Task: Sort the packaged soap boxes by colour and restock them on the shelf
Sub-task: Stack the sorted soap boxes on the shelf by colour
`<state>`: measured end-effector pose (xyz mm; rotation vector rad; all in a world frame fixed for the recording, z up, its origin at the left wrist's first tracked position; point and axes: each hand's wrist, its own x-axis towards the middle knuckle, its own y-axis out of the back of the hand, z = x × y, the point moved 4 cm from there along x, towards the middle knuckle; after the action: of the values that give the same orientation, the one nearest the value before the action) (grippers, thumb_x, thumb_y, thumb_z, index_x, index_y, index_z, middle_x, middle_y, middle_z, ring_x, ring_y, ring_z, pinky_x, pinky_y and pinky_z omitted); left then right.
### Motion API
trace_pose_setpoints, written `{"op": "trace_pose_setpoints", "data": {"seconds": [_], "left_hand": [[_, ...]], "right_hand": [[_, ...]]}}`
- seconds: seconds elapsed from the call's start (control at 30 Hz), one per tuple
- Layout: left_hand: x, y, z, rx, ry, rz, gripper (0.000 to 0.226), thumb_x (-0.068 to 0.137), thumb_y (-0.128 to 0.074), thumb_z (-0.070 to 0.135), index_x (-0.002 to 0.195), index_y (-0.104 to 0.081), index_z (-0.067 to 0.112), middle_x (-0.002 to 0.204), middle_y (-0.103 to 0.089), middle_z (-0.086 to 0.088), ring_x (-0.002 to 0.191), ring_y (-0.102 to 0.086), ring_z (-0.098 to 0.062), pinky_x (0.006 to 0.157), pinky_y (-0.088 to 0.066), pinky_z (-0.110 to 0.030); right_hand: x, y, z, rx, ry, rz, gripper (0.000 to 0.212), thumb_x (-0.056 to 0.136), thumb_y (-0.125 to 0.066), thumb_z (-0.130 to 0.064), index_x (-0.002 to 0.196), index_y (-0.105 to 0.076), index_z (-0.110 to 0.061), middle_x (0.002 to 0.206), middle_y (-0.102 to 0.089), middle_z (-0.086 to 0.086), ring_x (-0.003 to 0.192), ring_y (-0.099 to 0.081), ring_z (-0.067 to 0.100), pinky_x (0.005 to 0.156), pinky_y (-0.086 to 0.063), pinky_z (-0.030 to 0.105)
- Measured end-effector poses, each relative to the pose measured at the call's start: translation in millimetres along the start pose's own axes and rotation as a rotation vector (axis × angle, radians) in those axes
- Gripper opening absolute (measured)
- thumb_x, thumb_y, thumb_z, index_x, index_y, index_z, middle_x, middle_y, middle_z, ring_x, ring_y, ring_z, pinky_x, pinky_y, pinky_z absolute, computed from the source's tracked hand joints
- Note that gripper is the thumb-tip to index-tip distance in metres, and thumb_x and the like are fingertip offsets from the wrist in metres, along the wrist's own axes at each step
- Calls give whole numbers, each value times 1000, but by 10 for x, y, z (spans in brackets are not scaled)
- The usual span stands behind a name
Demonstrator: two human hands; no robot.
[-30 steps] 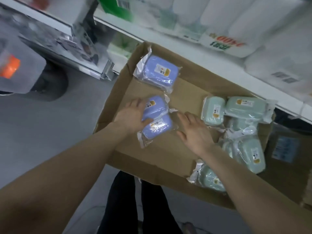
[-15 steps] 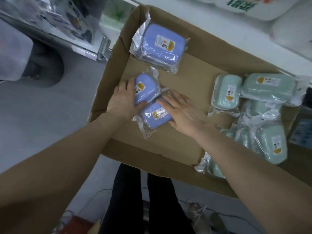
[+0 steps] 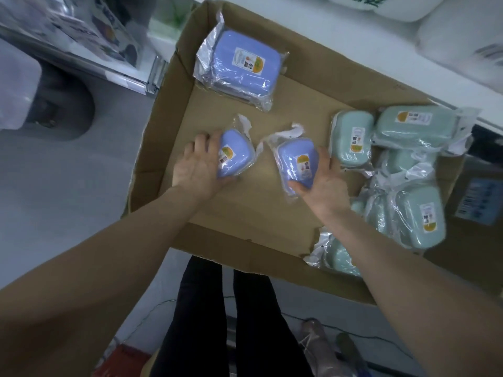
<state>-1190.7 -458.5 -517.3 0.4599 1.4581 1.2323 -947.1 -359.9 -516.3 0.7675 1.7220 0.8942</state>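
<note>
An open cardboard box [image 3: 245, 208] holds plastic-wrapped soap boxes. My left hand [image 3: 198, 167] grips one small blue soap box [image 3: 234, 153] at the box's left middle. My right hand [image 3: 324, 180] grips a second small blue soap box [image 3: 296, 161], thumb across its near end. The two are lifted apart from each other. A larger stack of blue soap boxes [image 3: 242, 66] lies in the far left corner. Several green soap boxes [image 3: 353, 137] are heaped along the right side, down to the near right corner.
A white shelf edge [image 3: 340, 28] runs behind the box with white wrapped packs [image 3: 457, 36] on it. Another carton with a blue label [image 3: 479, 200] sits to the right. My dark-trousered legs [image 3: 226, 317] stand below the box; a metal rack [image 3: 130, 77] is at left.
Both hands rested on the two touching blue soap boxes; now each hand holds one and they have been pulled apart, the right one moved rightward. The view tilted down.
</note>
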Motion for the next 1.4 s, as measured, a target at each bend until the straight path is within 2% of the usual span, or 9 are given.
{"op": "trace_pose_setpoints", "data": {"seconds": [0.13, 0.23, 0.33, 0.4, 0.57, 0.73, 0.87, 1.07, 1.4], "left_hand": [[-83, -4, 130, 59, 7, 15, 97, 83, -46, 70, 151, 11, 30, 153, -10, -18, 100, -58, -35, 72, -53, -38], [-127, 40, 225, 67, -25, -35, 78, 97, -47, 43, 151, 9, 36, 158, 3, -17, 99, -60, -33, 56, -47, -33], [-122, 77, 245, 248, -162, -39, 98, 84, -61, 3, 151, 2, 37, 158, 7, -12, 121, -39, -34, 81, -50, -38], [-73, 58, 261, 444, -356, -22, 99, 83, -61, 8, 151, 6, 36, 158, 16, -10, 140, -14, -39, 108, -32, -43], [133, -84, 254, 745, -611, -83, 100, 91, -55, 15, 146, 26, 35, 151, 39, -7, 142, 27, -38, 120, 1, -46], [259, -86, 122, 634, -571, -27, 82, 88, -55, 21, 152, -4, 22, 162, 6, -3, 146, 16, -32, 120, 6, -41], [141, 70, 18, 257, -513, 82, 83, 58, -80, 26, 130, -47, 0, 131, -51, -20, 132, -40, -37, 117, -14, -39], [-193, 523, -21, 130, -367, 92, 86, 62, -82, 43, 130, -46, 5, 118, -53, -18, 107, -51, -38, 98, -40, -47], [-834, 1938, 64, 58, -266, 367, 93, 62, -68, 67, 130, -50, 6, 115, -56, -14, 100, -54, -36, 87, -48, -45]], "right_hand": [[-51, 24, -148, 82, 87, 77, 76, 92, -60, -47, 151, -23, -16, 139, -37, 16, 95, -61, 40, 69, -55, 46], [-22, 43, -183, -45, 300, 140, 63, 89, -60, -16, 146, -33, -17, 142, -38, 16, 96, -62, 39, 60, -57, 44], [68, 51, -125, -234, 456, 97, 87, 63, -73, 8, 142, -46, -17, 147, -40, 17, 108, -56, 41, 75, -56, 44], [118, 85, -166, -348, 617, 131, 89, 61, -74, 10, 142, -49, -18, 150, -40, 15, 120, -51, 42, 87, -50, 47], [256, -43, -209, -682, 792, -55, 88, 89, -57, -6, 156, -6, -33, 165, 1, 0, 150, 3, 35, 120, -9, 46], [328, -54, -228, -697, 864, 12, 75, 85, -61, -3, 152, -33, -23, 163, -18, 0, 149, -11, 38, 119, -19, 48], [262, 115, -239, -574, 812, 14, 82, 60, -78, 2, 137, -50, -5, 147, -46, 12, 139, -35, 43, 111, -33, 51], [-10, 668, -321, -366, 596, 126, 85, 51, -84, -29, 123, -51, 1, 119, -55, 21, 115, -52, 39, 103, -40, 47], [-677, 2032, -813, -156, 491, 411, 77, 67, -59, -57, 120, -52, -1, 99, -55, 17, 85, -55, 36, 75, -48, 43]]}}
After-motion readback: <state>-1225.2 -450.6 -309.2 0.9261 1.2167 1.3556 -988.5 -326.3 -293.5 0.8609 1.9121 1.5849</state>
